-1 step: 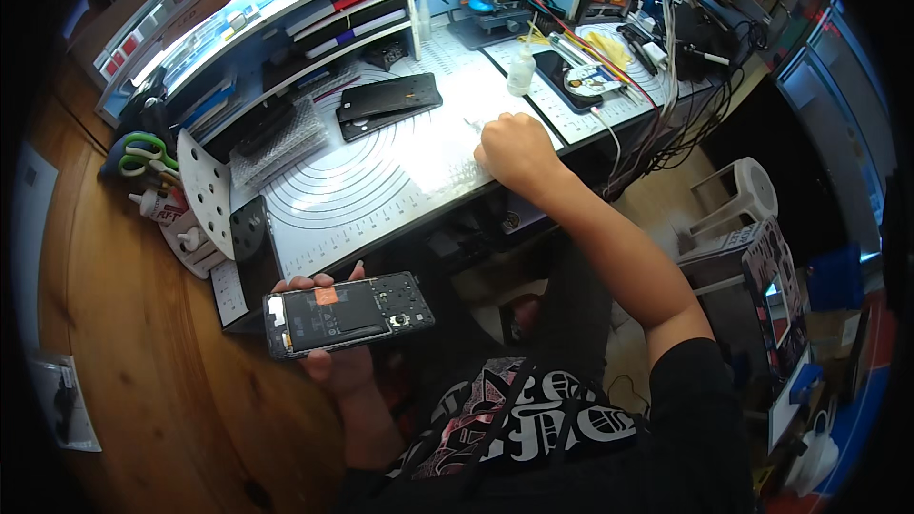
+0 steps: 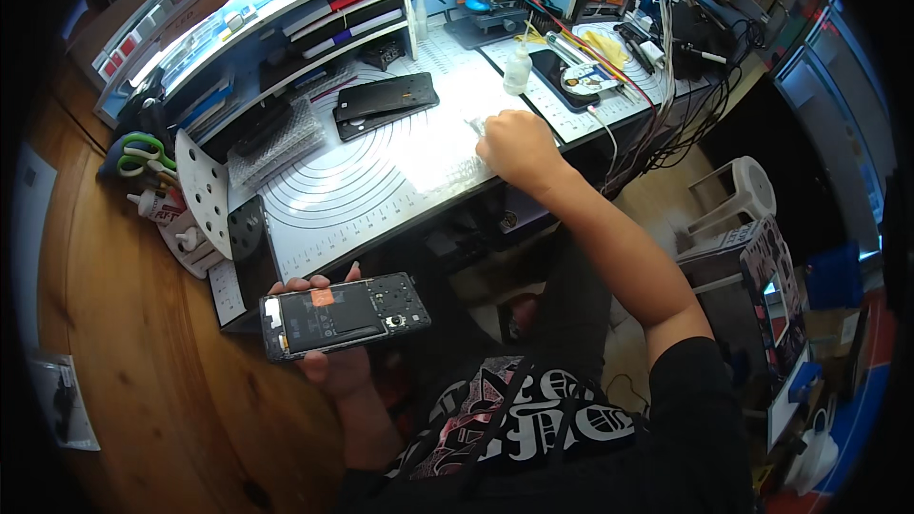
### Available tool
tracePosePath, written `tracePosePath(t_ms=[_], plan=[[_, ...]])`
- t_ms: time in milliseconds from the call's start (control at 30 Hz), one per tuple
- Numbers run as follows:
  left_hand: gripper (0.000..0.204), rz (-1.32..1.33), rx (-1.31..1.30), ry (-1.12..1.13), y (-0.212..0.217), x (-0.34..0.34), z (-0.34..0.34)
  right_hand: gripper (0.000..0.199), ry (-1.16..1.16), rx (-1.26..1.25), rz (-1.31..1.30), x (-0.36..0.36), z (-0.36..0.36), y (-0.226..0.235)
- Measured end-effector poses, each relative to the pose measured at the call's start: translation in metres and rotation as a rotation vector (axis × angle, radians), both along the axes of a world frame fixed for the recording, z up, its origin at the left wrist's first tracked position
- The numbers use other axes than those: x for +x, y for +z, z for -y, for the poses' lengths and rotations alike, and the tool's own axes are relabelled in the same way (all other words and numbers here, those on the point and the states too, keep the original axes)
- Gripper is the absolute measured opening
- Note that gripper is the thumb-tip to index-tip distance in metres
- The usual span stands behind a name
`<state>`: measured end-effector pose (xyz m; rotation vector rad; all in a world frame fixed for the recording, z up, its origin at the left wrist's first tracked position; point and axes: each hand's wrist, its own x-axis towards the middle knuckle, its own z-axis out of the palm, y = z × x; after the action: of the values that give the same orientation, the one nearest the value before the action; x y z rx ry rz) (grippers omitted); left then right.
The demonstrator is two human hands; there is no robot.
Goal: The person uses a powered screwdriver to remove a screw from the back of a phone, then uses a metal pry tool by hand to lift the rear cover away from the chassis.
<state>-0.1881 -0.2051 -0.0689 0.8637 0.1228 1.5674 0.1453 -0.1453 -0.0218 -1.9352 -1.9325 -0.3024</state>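
The left hand (image 2: 328, 362) is raised palm-up below the desk edge, fingers wrapped around an opened smartphone (image 2: 345, 315) with its battery exposed. To the right, the right hand (image 2: 514, 148) reaches out with the arm extended, fingers curled closed on the white work mat (image 2: 362, 181), pinching a small clear piece too small to identify.

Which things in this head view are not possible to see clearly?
- Head view: whatever the right hand touches on the white mat is hidden under its fingers.
- The left hand is mostly covered by the opened phone.
- Phone's small inner parts: too small.
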Motion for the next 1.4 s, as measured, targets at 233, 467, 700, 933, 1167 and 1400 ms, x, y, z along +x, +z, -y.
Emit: tracePosePath(t_ms=[233,467,700,933,1167,1400], plan=[[0.087,-0.086,0.048,0.041,0.003,-0.007,0.006,0.022,-0.32,0.008,-0.539,0.072,0.039,0.006],[0.087,-0.158,0.034,0.07,0.021,0.004,0.002,0.036,0.388,0.104,-0.232,0.05,0.023,0.011],[0.089,-0.201,0.047,0.215,0.029,0.005,0.006,0.09,0.315,-0.064,-0.022,-0.042,-0.003,-0.041],[0.089,-0.159,0.057,0.239,0.043,0.003,0.007,0.079,0.814,0.038,-0.131,-0.123,0.007,-0.044],[0.1,-0.142,0.211,0.198,0.072,-0.016,0.016,0.065,0.309,0.191,-0.208,-0.034,0.006,-0.021],[0.099,-0.196,0.213,0.158,0.052,0.051,-0.021,0.104,0.89,-0.161,-0.814,-0.017,0.06,0.033]])
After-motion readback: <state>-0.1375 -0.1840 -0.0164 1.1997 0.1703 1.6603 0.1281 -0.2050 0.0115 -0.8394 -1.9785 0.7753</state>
